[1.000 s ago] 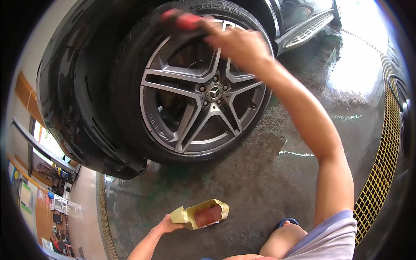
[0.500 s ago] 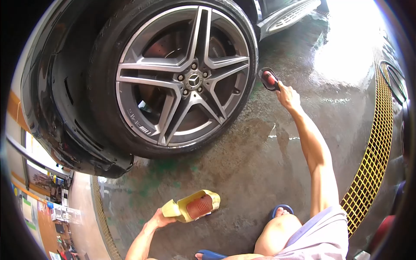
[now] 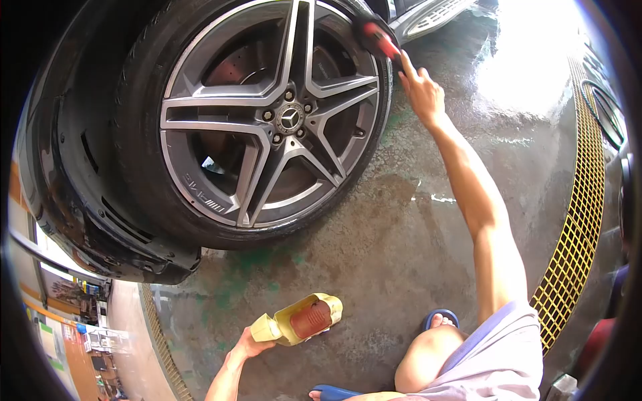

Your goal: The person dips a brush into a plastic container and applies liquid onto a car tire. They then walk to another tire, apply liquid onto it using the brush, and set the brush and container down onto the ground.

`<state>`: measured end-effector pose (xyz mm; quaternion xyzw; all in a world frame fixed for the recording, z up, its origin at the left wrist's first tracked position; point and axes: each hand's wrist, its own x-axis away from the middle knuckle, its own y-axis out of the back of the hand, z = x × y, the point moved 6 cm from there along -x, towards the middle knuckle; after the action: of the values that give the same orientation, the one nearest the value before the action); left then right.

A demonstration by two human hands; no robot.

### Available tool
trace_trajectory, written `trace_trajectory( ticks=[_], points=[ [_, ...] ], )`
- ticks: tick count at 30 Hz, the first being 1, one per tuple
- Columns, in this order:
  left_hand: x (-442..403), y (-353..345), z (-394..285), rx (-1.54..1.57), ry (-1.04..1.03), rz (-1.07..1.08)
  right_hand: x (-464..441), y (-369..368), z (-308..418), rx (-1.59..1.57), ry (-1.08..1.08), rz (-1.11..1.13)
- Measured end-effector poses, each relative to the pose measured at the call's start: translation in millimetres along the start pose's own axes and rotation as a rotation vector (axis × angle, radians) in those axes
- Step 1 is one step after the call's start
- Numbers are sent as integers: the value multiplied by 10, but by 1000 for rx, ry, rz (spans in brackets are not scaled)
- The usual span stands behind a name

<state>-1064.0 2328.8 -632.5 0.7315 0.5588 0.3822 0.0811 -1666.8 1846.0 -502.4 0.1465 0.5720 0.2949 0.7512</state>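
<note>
My right hand (image 3: 424,95) is closed round the dark handle of a red and black brush (image 3: 380,39), somewhat blurred, at the upper right edge of the black tire (image 3: 284,237). The tire surrounds a grey and silver five-spoke wheel (image 3: 251,112). Low in the view, my left hand (image 3: 251,343) grips a cut-open yellow container (image 3: 284,327) by its narrow end. Reddish-brown contents show inside it. The brush's working face is hidden.
The black car bumper (image 3: 73,180) curves along the left, and a side step (image 3: 435,19) is at the top. A yellow floor grating (image 3: 576,250) runs down the right, near dark hoses (image 3: 604,110). My blue sandals (image 3: 441,317) are on the wet floor.
My right hand first swept the brush from the tire's top down to its right side, off the tire, then moved it up and left to the tire's upper right edge. The left hand kept its hold.
</note>
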Motion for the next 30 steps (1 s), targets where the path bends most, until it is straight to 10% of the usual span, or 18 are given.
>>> trace_trajectory(
  ticks=[11, 18, 22, 30],
  points=[
    [9, 16, 3, -35, -69, 10, 1994, -367, 110, -281, -346, 726],
    [39, 0, -93, -75, -72, -2, 416, 371, -42, -313, -265, 22],
    [39, -14, -124, -105, 2, 7, 229, 63, 21, -301, -289, 103],
    [-27, 5, 36, -166, -127, 16, 3041, -1346, 581, -578, -735, 657]
  ],
)
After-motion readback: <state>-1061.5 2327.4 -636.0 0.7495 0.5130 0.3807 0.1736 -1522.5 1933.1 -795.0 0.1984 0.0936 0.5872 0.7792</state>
